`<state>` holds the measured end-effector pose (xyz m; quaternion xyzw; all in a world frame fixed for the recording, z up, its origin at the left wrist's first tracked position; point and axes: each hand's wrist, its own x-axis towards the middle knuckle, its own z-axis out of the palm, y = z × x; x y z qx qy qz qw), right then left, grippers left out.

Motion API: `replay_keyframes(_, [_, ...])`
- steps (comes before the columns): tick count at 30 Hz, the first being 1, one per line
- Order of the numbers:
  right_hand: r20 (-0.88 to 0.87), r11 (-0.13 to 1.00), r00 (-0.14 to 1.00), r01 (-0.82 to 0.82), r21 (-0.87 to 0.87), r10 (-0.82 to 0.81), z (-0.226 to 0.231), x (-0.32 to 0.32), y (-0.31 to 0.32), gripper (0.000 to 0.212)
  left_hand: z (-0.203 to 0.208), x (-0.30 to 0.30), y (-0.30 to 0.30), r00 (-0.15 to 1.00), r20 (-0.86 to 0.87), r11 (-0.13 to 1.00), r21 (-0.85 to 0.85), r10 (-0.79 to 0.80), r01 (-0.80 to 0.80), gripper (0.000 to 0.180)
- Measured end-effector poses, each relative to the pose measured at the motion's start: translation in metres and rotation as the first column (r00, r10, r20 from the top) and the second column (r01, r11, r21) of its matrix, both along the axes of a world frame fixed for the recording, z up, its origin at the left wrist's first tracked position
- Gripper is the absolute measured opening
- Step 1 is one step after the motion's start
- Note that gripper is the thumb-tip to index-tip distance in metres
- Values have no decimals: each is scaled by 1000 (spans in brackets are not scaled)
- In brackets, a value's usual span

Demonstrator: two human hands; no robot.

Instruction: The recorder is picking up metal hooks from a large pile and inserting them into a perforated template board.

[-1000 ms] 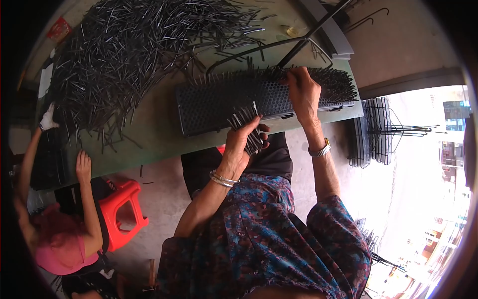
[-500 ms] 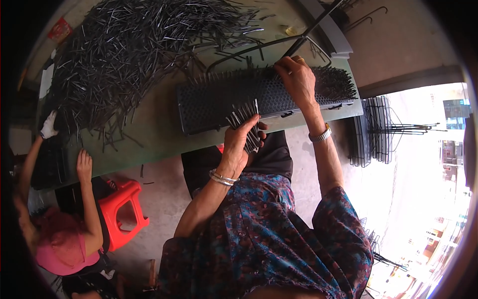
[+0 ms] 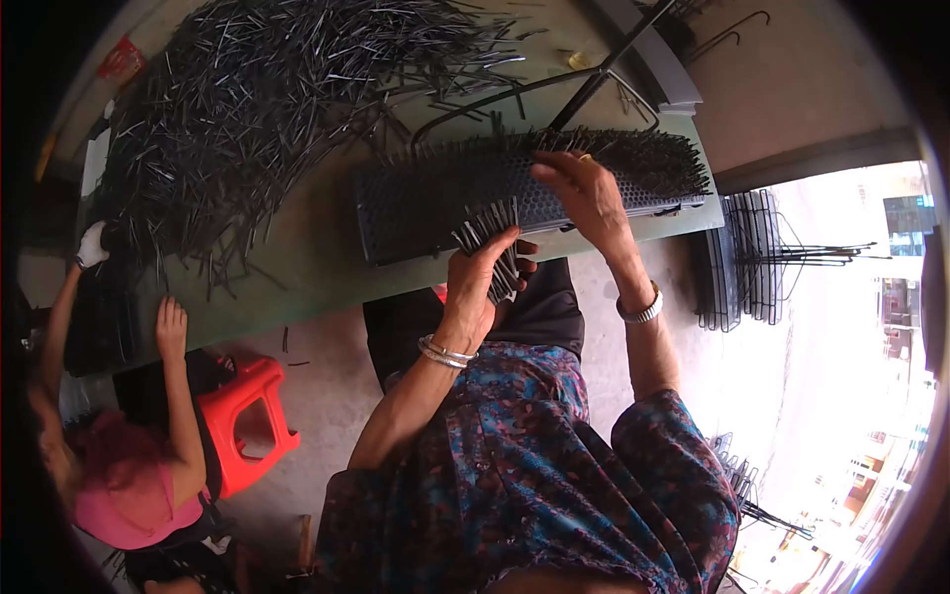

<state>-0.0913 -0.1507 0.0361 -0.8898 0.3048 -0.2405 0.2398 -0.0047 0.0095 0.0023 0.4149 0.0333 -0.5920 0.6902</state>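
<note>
My left hand (image 3: 478,272) is wrapped round a bundle of thin dark rods (image 3: 485,226), their ends fanning out above the thumb. It sits just in front of the long black perforated tray (image 3: 426,203). Over the tray's middle, my right hand (image 3: 586,198) has its thumb and fingers drawn together; whatever is between the fingertips is too small to tell. Many dark rods (image 3: 648,158) stand upright in the tray's holes along the far side and right end. The holes nearer my left hand show bare.
A big heap of loose dark rods (image 3: 257,109) covers the table's (image 3: 327,297) far left. A bent black metal frame (image 3: 495,99) lies behind the tray. At left, a co-worker's gloved hand (image 3: 93,247) and bare hand (image 3: 171,327) rest by the table; a red stool (image 3: 247,426) stands below.
My right hand has moved left and slightly nearer, from the tray's far edge to over its middle. My left hand keeps its bundle in nearly the same place.
</note>
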Motion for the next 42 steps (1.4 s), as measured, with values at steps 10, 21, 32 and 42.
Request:
replay_keyframes(10, [78, 613, 960, -233, 755, 269, 4, -7, 9, 13, -6, -6, -1, 992, 123, 999, -47, -17, 23, 27])
replay_keyframes(21, [152, 814, 987, -47, 580, -51, 29, -9, 4, 12, -4, 1, 0, 998, 61, 1000, -13, 9, -8, 25])
replay_keyframes(32, [193, 973, 967, 194, -124, -168, -21, 10, -21, 12, -5, 3, -1, 998, -13, 998, 0, -57, 57, 23])
replay_keyframes(42, [125, 969, 991, 80, -234, -52, -20, 22, -33, 10, -7, 4, -1, 999, -39, 1000, 0, -1, 1, 20])
